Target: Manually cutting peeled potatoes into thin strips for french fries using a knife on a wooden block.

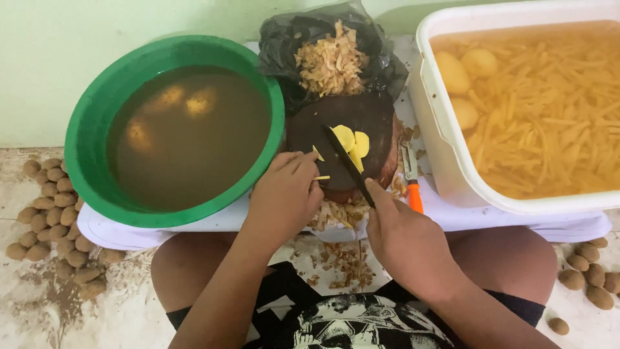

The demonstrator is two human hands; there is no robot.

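Left hand (284, 194) curled, fingertips pressed down; right hand (403, 239) closed, forefinger extended forward.

Place: a makeshift food-preparation spot on the floor of a home or small kitchen.
Seat: the person sits low, knees under a white board (194, 226).
Vessels: a green basin (90, 129) of murky water with potatoes, and a white tub (445, 168) of cut potato strips in water.
Work surface: a round wooden chopping block (361, 116).
Waste: peelings in a black bag (290, 39).
Floor: unpeeled potatoes (51, 213) heaped on a stained floor (39, 304).
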